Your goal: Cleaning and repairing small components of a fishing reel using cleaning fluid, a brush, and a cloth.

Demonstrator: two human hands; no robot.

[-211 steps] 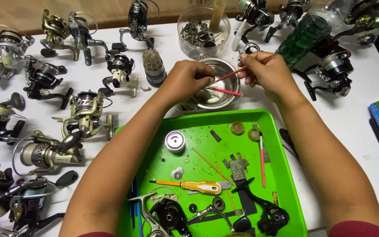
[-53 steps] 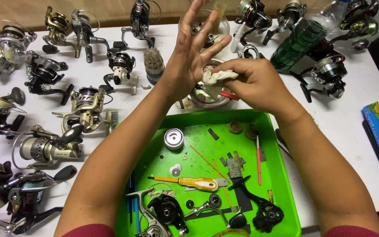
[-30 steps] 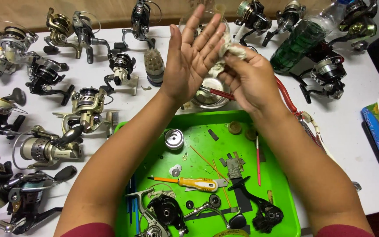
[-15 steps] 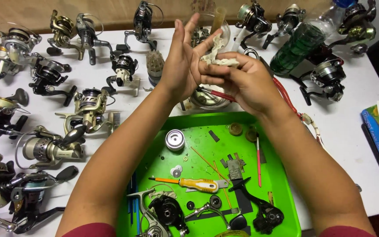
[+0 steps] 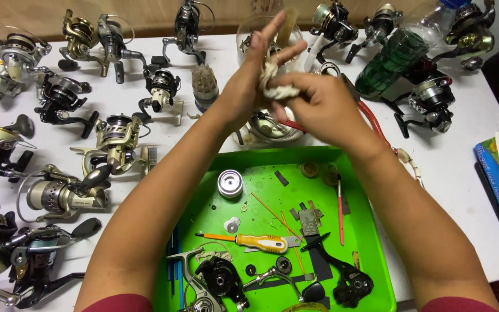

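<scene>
Head view gives me a white table (image 5: 463,173) crowded with fishing reels (image 5: 64,193), then the green tray (image 5: 371,231) of parts and a yellow-handled screwdriver (image 5: 258,242). Above the tray's far edge, over a metal bowl (image 5: 275,130), my left hand (image 5: 246,86) is spread wide, fingers up, while my right hand (image 5: 319,107) grips a crumpled whitish rag (image 5: 275,86) pressed against the left palm.

Bright even light, slight motion blur
</scene>
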